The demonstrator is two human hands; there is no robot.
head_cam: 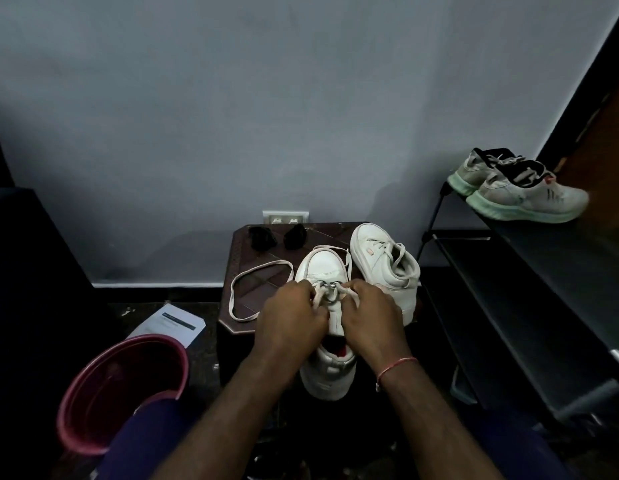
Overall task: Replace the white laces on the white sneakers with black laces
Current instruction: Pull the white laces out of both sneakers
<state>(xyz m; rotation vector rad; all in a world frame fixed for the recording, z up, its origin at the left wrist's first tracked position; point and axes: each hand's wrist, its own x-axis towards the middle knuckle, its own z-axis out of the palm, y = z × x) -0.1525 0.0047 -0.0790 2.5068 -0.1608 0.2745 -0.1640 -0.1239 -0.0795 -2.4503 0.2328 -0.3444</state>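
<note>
While the near sneaker point(323, 268) sits on the bench point(232, 329), our left grip point(290, 317) and right grip point(370, 313) each pinch its white lace point(259, 269), apparently unthreading it. Next we must pull it free, then fetch the black laces point(263, 238).

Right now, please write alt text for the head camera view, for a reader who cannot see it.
The left hand and right hand pinch the white lace of a white sneaker on a dark table. A second sneaker stands beside it; black lace bundles lie behind; a pink bucket sits left.
</note>
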